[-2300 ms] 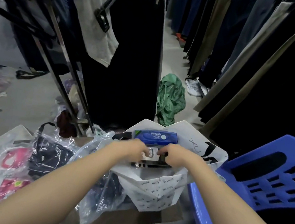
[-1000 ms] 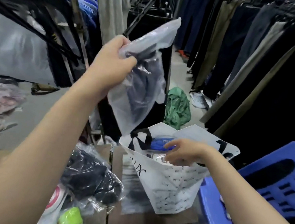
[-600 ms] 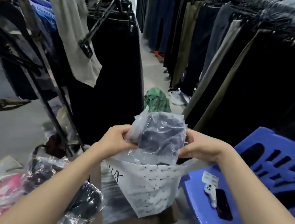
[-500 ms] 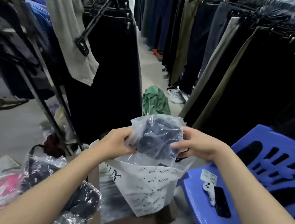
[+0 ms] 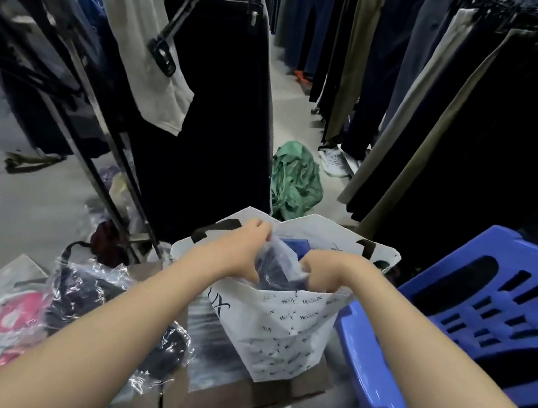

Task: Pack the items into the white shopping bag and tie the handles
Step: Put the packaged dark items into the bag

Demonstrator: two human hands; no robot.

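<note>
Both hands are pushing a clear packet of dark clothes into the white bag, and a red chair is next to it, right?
Nearly. The chair is blue, not red, as the head view shows. Both the left hand and right hand are pushing the clear packet into the white bag.

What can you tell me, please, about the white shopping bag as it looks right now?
The white shopping bag stands upright and open on a brown cardboard box, beside a blue plastic chair. It looks like thin paper or plastic, printed with small dark lettering, with black handles. Both hands, left and right, push a clear-wrapped dark garment inside.
</note>
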